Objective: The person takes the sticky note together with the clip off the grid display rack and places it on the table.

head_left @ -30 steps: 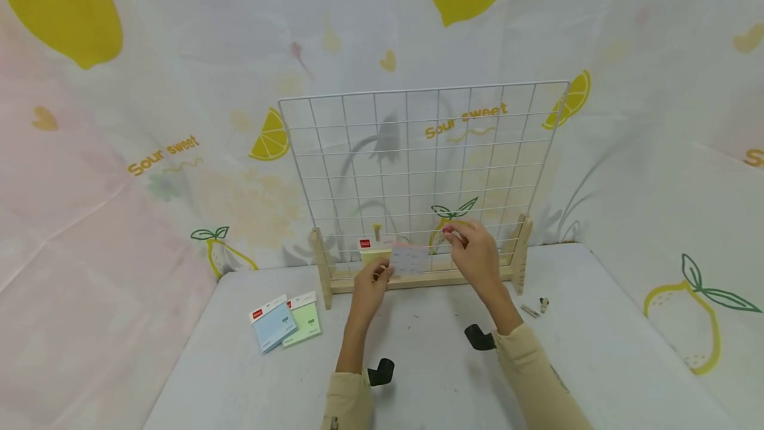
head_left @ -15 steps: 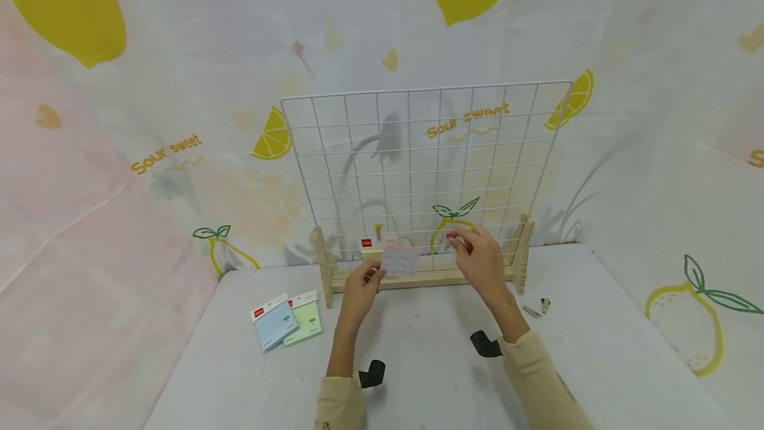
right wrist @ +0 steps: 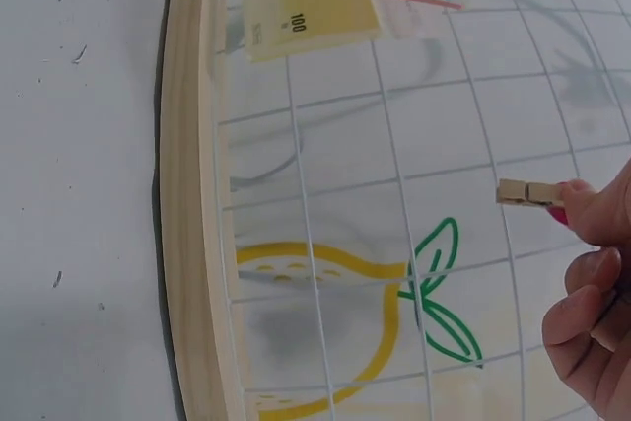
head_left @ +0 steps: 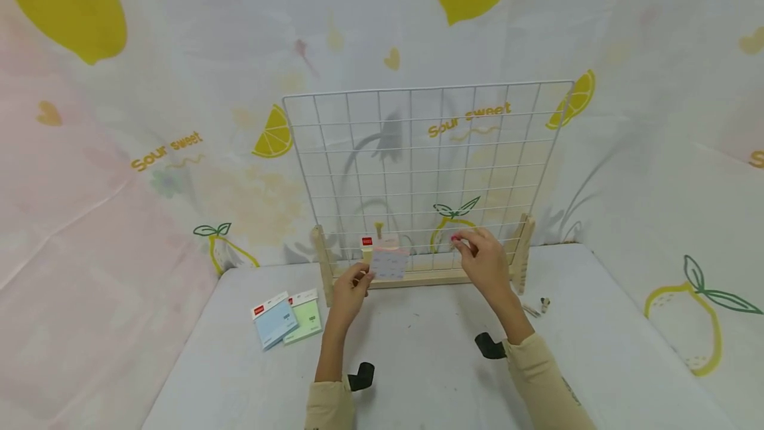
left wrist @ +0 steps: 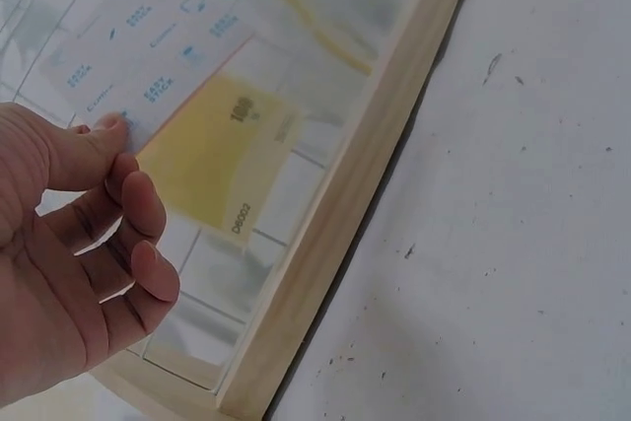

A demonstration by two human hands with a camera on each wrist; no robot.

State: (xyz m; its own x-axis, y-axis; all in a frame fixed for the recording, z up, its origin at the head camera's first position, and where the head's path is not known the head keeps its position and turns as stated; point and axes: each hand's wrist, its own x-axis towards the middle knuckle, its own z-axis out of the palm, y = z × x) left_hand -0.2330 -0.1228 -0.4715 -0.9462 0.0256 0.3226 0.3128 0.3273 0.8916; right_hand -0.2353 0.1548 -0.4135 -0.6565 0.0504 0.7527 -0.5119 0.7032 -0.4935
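My left hand (head_left: 349, 290) pinches a sticky note pad (head_left: 390, 264) by its lower left corner. The pad has a thin pink edge, and blue "EASY STICK" print faces me. It is held up before the white wire grid (head_left: 426, 89), overlapping a yellow sticky note pad (left wrist: 222, 160) that hangs there. A wooden clothespin with a yellow top (head_left: 379, 229) shows at that yellow pad's upper edge. Farther right, my right hand (head_left: 485, 261) pinches a small wooden clothespin (right wrist: 525, 192) between thumb and finger; a bit of bright pink shows on it at the fingertips.
A wooden stand (head_left: 522, 254) carries the grid near the table's back edge. On the left, a blue note pad (head_left: 276, 324) overlaps a green note pad (head_left: 307, 318). Small loose clothespins (head_left: 530, 310) lie at the right. Lemon-print cloth (head_left: 221, 118) hangs behind the table.
My left hand has moved left and a little down with the pad, which now sits more squarely over the yellow one. My right hand has shifted slightly right, still pinching the clothespin.
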